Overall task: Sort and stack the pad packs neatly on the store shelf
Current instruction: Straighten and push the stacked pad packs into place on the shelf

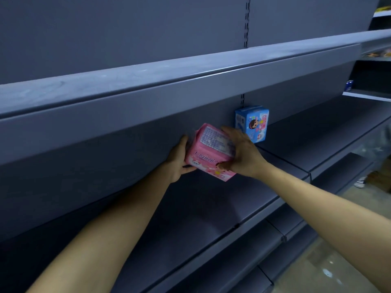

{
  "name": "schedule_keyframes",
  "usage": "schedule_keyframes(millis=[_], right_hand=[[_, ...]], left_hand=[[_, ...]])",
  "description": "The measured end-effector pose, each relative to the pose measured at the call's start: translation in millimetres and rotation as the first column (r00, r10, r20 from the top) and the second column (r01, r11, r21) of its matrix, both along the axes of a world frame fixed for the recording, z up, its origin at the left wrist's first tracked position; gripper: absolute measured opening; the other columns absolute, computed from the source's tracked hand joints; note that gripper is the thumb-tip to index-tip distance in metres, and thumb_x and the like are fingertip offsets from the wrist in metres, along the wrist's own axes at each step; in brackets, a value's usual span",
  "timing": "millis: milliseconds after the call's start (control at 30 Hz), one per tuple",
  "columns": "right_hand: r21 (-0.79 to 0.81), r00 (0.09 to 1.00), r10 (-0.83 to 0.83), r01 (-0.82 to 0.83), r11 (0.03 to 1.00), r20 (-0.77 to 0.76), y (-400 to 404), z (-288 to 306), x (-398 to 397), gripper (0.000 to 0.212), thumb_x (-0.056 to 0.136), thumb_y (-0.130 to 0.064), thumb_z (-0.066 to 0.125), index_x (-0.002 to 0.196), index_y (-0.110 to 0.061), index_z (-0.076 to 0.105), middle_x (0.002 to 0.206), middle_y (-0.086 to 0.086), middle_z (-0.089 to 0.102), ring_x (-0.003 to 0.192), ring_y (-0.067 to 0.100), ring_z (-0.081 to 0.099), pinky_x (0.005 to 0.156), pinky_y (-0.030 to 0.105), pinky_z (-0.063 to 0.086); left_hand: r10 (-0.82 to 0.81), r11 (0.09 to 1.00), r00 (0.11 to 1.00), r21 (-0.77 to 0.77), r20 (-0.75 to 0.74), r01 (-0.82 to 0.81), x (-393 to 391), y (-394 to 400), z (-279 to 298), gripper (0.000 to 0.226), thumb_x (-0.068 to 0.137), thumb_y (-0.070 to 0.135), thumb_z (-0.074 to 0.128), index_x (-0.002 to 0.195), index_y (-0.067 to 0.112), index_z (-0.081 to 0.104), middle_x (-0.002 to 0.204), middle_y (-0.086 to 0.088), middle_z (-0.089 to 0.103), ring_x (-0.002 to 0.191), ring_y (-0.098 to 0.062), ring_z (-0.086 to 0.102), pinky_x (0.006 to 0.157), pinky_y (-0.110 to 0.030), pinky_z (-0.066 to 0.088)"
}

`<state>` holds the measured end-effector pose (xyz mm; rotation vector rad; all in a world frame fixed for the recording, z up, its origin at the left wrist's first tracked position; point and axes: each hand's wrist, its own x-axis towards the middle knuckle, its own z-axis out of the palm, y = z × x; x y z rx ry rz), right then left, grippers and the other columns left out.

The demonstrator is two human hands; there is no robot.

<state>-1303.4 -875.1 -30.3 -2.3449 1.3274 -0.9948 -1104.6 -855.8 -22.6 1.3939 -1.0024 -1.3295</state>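
We reached under the upper shelf, over the grey shelf (pixel 211 197) that carried 1 blue pack (pixel 251 123) upright at its back edge. The pink pack (pixel 208 154) hung tilted just beside it, looking light, soft and slippery, best taken by its ends. Our right hand (pixel 243 154) clasped 1 end; our left hand (pixel 179 159) gripped the other.

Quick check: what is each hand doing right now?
Left hand: grips the left end of the pink pad pack.
Right hand: grips the same pack's right side.
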Motion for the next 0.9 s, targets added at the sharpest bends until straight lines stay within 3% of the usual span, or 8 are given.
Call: schedule_keyframes(millis=[100,200,333,533,600,700,800,900], right_hand=[[0.173,0.945,0.047,-0.107,0.979,0.322,6,3,22,0.093,0.057,-0.007,0.087,0.135,-0.024,0.039,0.116,-0.018,0.048,0.110,0.012,0.053,0.087,0.018,0.048],[0.339,0.740,0.033,-0.347,0.874,0.672,15,9,52,0.078,0.061,0.007,0.082,0.123,-0.022,0.045,0.109,-0.006,0.058,0.091,0.008,0.065,0.064,0.028,0.057],[0.394,0.611,0.036,-0.553,0.735,0.791,27,16,101,0.063,0.075,0.000,0.071,0.131,-0.004,0.044,0.118,0.022,0.060,0.097,0.034,0.063,0.081,0.045,0.053],[0.405,0.427,-0.094,-0.732,0.547,0.899,62,11,162,0.017,0.088,-0.008,0.052,0.091,-0.011,0.068,0.084,0.006,0.067,0.091,0.026,0.064,0.090,0.048,0.050],[0.460,0.438,-0.164,-0.751,0.474,0.884,71,7,176,0.018,0.084,-0.021,0.057,0.093,-0.015,0.071,0.099,0.007,0.071,0.101,0.032,0.065,0.094,0.054,0.046],[0.545,0.547,-0.103,-0.761,0.353,0.831,84,2,190,0.055,0.077,-0.043,0.058,0.124,-0.016,0.061,0.123,0.010,0.064,0.112,0.035,0.061,0.093,0.057,0.046],[0.563,0.580,0.003,-0.793,0.234,0.815,104,3,208,0.050,0.079,-0.051,0.055,0.116,-0.020,0.069,0.125,0.012,0.063,0.115,0.034,0.060,0.091,0.057,0.048],[0.628,0.645,0.037,-0.754,0.192,0.763,132,7,226,0.048,0.073,-0.053,0.057,0.106,-0.023,0.074,0.119,0.012,0.066,0.109,0.035,0.063,0.084,0.054,0.053]], left_hand=[[0.092,0.995,0.994,-0.023,-0.064,-0.094,25,10,-2,0.050,0.093,0.064,0.035,0.108,0.022,0.058,0.110,-0.005,0.069,0.099,-0.019,0.065,0.075,-0.033,0.054],[0.049,0.997,0.998,-0.056,-0.038,-0.051,55,28,1,0.051,0.085,0.068,0.046,0.106,0.025,0.064,0.106,-0.005,0.070,0.103,-0.020,0.065,0.090,-0.038,0.052],[-0.112,0.994,0.993,0.009,0.021,0.112,88,61,4,0.070,0.062,0.064,0.068,0.119,0.024,0.059,0.117,-0.004,0.067,0.112,-0.023,0.061,0.101,-0.048,0.045],[-0.077,0.997,0.997,-0.003,-0.015,0.077,145,109,10,0.068,0.071,0.065,0.063,0.126,0.026,0.055,0.122,-0.006,0.064,0.113,-0.025,0.060,0.095,-0.050,0.049],[0.072,0.997,0.997,-0.022,-0.038,-0.073,165,126,15,0.048,0.086,0.062,0.050,0.112,0.024,0.062,0.110,-0.005,0.069,0.106,-0.024,0.064,0.094,-0.046,0.049],[0.241,0.966,0.970,-0.107,0.034,-0.236,194,151,21,0.019,0.095,0.019,0.045,0.102,0.026,0.061,0.107,-0.001,0.068,0.099,-0.019,0.064,0.091,-0.040,0.050],[0.274,0.954,0.927,-0.191,0.257,-0.229,222,180,25,0.075,0.080,-0.018,0.044,0.138,0.030,0.039,0.130,0.008,0.055,0.105,-0.012,0.059,0.090,-0.039,0.053],[0.235,0.954,0.914,-0.259,0.331,-0.151,241,209,29,0.108,0.074,-0.019,0.060,0.152,0.034,0.007,0.137,0.004,0.051,0.123,-0.017,0.050,0.097,-0.044,0.050]])
